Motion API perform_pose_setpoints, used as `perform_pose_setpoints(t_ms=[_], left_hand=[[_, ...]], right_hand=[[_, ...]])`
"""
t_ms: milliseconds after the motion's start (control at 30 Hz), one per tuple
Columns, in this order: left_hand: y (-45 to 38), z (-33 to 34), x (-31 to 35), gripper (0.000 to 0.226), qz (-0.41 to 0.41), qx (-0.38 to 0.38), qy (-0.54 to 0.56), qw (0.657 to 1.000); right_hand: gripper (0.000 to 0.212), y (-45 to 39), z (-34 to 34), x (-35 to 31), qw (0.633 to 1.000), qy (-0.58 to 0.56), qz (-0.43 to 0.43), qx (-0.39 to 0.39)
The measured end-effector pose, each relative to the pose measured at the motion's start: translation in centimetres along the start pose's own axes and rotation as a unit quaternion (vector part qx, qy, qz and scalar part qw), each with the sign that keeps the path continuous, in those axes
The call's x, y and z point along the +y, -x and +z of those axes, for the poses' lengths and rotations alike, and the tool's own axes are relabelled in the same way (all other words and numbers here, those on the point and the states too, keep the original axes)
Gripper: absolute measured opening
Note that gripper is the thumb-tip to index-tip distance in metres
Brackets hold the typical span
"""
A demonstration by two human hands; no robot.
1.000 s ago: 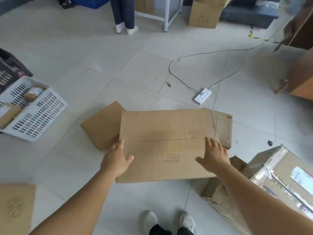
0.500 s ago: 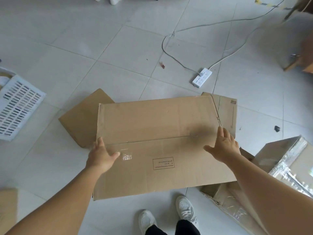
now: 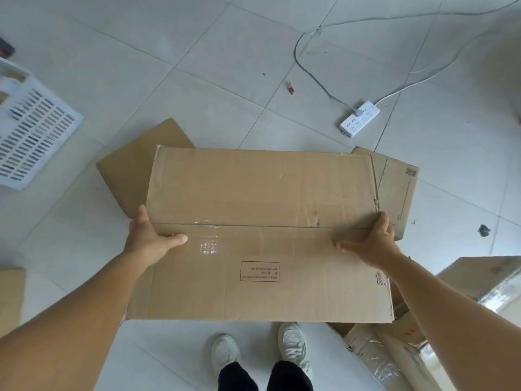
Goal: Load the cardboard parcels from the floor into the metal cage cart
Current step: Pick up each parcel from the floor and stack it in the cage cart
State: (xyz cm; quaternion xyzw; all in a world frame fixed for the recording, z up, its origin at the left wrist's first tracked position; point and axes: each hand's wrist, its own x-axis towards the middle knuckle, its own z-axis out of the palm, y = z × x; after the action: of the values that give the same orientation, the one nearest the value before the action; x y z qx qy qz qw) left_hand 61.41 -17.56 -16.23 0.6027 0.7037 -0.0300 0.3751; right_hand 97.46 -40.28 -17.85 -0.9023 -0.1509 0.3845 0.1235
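Observation:
A large brown cardboard parcel (image 3: 262, 215) with a taped seam and a small printed label fills the centre, held above the tiled floor. My left hand (image 3: 148, 238) grips its left edge, thumb lying on top. My right hand (image 3: 372, 244) grips the right edge the same way. My fingers go down the sides and are hidden. A flat cardboard parcel (image 3: 135, 165) lies on the floor behind the left corner, and another (image 3: 397, 190) shows behind the right corner. The metal cage cart is out of view.
A white slotted plastic crate (image 3: 31, 136) stands at the left. A white power strip (image 3: 359, 118) with trailing cables lies at the upper right. Tape-wrapped boxes (image 3: 476, 280) crowd the lower right, another box corner (image 3: 10, 294) the lower left. My shoes (image 3: 259, 351) are below the parcel.
My hands moved from the parcel's top to its side edges and took hold. The parcel has risen toward me and looks larger. The view tilted further down.

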Motion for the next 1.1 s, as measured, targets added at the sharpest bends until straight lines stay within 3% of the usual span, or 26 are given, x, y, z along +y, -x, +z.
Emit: perform_pose_setpoints(t_ms=[267, 400, 700, 800, 967, 1100], left_hand=[[4.4, -0.6, -0.5, 0.113, -0.019, 0.053, 0.071, 0.996], [7.7, -2.4, -0.8, 0.094, -0.024, 0.083, 0.09, 0.992], [14.3, -10.1, -3.1, 0.088, -0.034, 0.156, 0.156, 0.975], [16.7, -12.9, -4.6, 0.097, -0.036, 0.18, 0.175, 0.967], [21.8, -17.2, -7.7, 0.081, -0.028, 0.251, 0.225, 0.941], [26.5, -21.0, -11.5, 0.083, -0.02, 0.302, 0.249, 0.92]], right_hand=[[0.119, 1.0, -2.6, -0.2, 0.998, -0.011, -0.056, 0.023], [0.12, 2.7, -4.7, -2.0, 0.995, -0.01, -0.1, 0.017], [0.123, 8.6, -7.2, -8.7, 0.982, -0.015, -0.19, 0.007], [0.122, 11.1, -7.5, -11.1, 0.975, -0.006, -0.221, 0.005], [0.122, 16.7, -7.0, -15.0, 0.961, 0.008, -0.277, 0.006], [0.117, 22.2, -6.0, -17.6, 0.943, -0.002, -0.334, -0.007]])
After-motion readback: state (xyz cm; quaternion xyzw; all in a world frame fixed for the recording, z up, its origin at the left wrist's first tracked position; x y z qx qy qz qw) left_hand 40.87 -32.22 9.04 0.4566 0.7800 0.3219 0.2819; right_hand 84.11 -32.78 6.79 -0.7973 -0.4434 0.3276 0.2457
